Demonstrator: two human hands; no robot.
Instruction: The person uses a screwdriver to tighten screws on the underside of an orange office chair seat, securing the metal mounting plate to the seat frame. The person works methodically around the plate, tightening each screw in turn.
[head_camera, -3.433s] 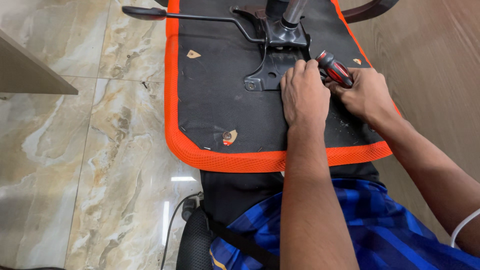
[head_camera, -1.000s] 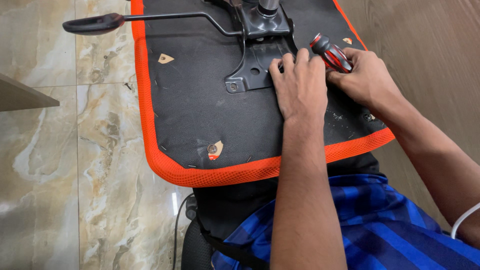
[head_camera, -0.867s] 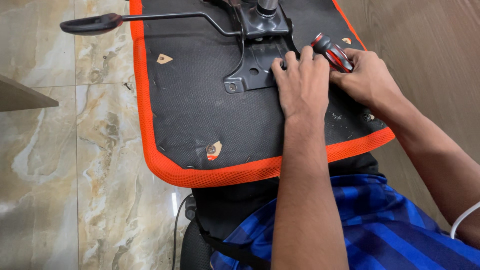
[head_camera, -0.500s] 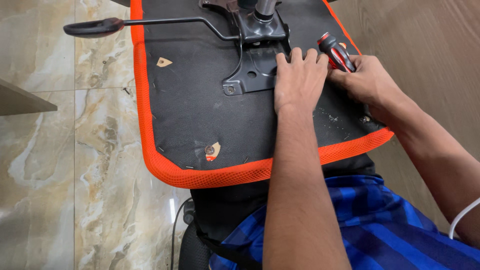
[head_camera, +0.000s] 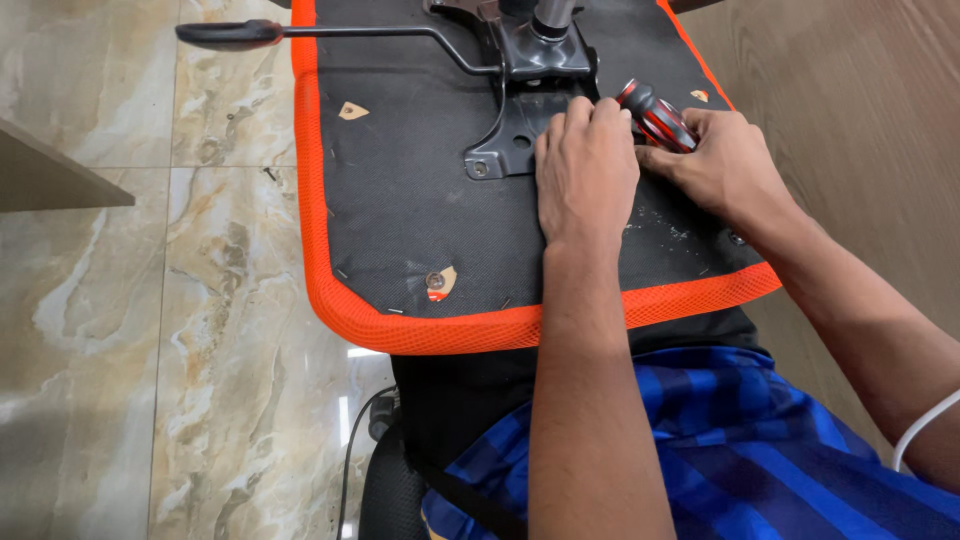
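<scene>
- While the chair seat (head_camera: 420, 200) lies upside down across the person's lap, its black underside faces up and an orange edge runs round it.
- Far left of the seat is shiny stone floor (head_camera: 150, 330), with the corner of a wooden board (head_camera: 50, 180) over it.
- Sticking out past the seat's left edge is a thin black lever (head_camera: 300, 32) with a flat paddle end.
- Near the seat's front edge is a small torn hole with a bolt (head_camera: 436, 282) in it.
- At the top middle of the seat sits a dark metal plate (head_camera: 515, 130) with a post going up from it.
- Just right of that plate the left hand (head_camera: 587, 170) lies flat, palm down. Its fingers are close together and curl over the plate's edge. I cannot tell if they pinch anything.
- Touching that hand on its right is the right hand (head_camera: 725, 165). Its fingers are wrapped tight round a red and black screwdriver (head_camera: 655, 115). The handle pokes up and leans toward the plate. The tip is hidden behind the left hand.
- Right of the seat is brown wooden floor (head_camera: 860, 110).
</scene>
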